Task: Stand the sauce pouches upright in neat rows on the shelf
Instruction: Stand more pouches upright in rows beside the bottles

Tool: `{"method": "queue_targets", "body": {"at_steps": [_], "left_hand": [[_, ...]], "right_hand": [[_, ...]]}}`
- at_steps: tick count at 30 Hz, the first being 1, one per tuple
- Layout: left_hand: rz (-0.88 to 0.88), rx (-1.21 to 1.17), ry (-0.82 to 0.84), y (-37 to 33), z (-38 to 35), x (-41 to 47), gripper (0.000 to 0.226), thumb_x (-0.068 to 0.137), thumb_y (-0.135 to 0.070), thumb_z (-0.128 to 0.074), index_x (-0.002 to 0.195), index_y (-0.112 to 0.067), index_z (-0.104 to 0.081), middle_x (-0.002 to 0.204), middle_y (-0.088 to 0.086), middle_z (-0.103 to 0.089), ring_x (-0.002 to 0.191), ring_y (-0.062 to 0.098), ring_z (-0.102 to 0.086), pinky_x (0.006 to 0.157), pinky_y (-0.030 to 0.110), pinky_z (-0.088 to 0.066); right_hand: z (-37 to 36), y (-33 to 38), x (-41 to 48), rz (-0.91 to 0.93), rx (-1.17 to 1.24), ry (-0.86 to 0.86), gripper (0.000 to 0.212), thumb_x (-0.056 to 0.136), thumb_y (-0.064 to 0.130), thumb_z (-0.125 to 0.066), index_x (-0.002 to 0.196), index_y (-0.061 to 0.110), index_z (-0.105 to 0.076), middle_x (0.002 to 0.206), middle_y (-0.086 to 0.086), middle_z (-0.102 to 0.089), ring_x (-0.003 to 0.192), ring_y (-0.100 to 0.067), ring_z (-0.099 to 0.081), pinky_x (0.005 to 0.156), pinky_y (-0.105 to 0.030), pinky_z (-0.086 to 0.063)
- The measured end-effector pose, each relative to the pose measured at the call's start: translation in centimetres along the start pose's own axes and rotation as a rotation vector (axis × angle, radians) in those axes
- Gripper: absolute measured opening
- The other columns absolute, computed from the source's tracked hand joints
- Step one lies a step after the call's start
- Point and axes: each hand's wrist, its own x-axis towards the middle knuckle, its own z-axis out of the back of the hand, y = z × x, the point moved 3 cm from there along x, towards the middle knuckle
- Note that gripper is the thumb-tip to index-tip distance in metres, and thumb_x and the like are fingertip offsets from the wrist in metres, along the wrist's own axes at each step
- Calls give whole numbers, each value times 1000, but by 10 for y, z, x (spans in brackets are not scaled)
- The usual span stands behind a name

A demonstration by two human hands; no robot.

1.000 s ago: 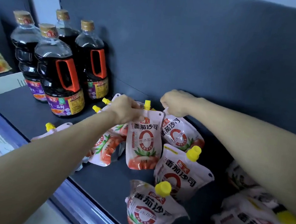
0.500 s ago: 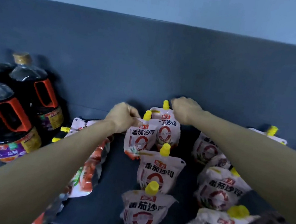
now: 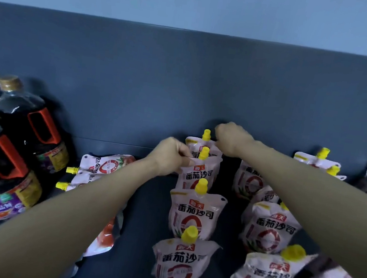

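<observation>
Pinch grip, left hand (image 3: 171, 156): its fingers hold the top-left corner of the second-from-back pouch (image 3: 198, 176), which is upright in the centre row on the shelf (image 3: 144, 215). I log the right hand (image 3: 231, 138) curled on the top-right corner of the rearmost pouch (image 3: 194, 143). Both forearms reach forward.

— Left end?
— Large dark bottles (image 3: 28, 123), orange handles, tan caps, upright and close together (labels blurred).
— Behind them?
— Dark grey back panel (image 3: 185, 80); pale blue wall (image 3: 196, 0) above it.
</observation>
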Motion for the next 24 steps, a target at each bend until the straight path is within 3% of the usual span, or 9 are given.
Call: {"method": "queue_targets", "body": {"at_steps": [3,7,10,14,19,24], "left_hand": [[-8,18,50,-4,-2,-2,6,83,-2,-65,80,-1,-69,82,12,-66,75,21,-64,71,34,-59],[6,62,142,-10,-3,-11,6,86,-4,-62,90,-3,-67,74,0,-62,69,9,-59,59,17,-55],[-21,149,124,-21,5,-16,13,85,-8,-64,96,-3,-68,74,-2,-60,68,8,-55,57,13,-49],[-107,290,-96,-42,35,-25,15,84,-13,-66,97,-6,-67,89,2,-67,83,13,-61,76,19,-44],[-207,531,-363,-70,72,-46,23,85,-21,-63,107,-13,-62,108,6,-65,103,23,-60,94,36,-47],[-296,734,-567,-98,97,-70,39,86,-28,-61,121,-13,-54,119,8,-55,111,28,-54,95,40,-44]], "right_hand": [[18,1,-6,13,-11,-64,20,90,12,-51,105,3,-59,116,-19,-60,104,-38,-60,70,-30,-39],[35,9,-12,64,4,-119,17,89,16,-53,98,4,-62,108,-19,-63,84,-35,-54,66,-30,-38],[44,17,-18,141,9,-144,20,88,20,-54,101,7,-62,109,-17,-64,90,-35,-58,69,-32,-44],[61,32,-29,247,-9,-200,30,90,24,-55,114,6,-59,116,-14,-61,107,-34,-57,85,-40,-51],[95,48,-41,285,-23,-343,38,92,27,-53,123,5,-53,124,-15,-57,117,-34,-51,92,-41,-48],[125,65,-53,350,-7,-432,38,93,29,-53,124,7,-52,125,-12,-54,119,-31,-48,98,-42,-44]]}}
